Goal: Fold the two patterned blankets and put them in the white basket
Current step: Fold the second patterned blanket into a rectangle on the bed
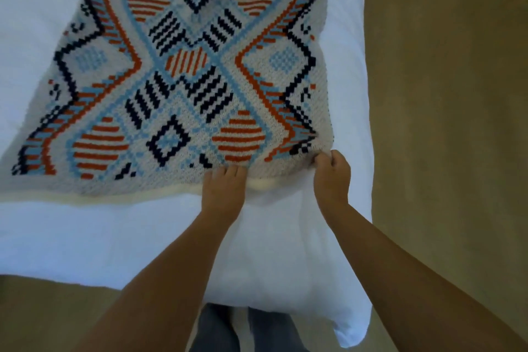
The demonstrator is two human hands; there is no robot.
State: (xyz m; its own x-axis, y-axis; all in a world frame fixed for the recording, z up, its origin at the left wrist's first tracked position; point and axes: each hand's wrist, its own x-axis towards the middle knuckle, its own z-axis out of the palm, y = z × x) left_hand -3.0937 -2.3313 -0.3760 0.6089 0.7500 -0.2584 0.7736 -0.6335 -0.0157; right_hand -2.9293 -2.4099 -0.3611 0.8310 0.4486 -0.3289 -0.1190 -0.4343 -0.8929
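A knitted patterned blanket [183, 80], grey with orange, navy and light-blue geometric shapes, lies spread flat on a white bed [100, 237]. My right hand [333, 173] pinches the blanket's near right corner between curled fingers and thumb. My left hand [224, 190] grips the near hem a little to the left, with its fingertips tucked under the edge. Only one blanket shows. No white basket is in view.
The white bed's right edge [363, 94] runs down beside a tan carpeted floor [445, 123]. The bed's near corner [351, 331] hangs in front of my legs in jeans [214, 331]. Carpet also shows at the lower left [43, 314].
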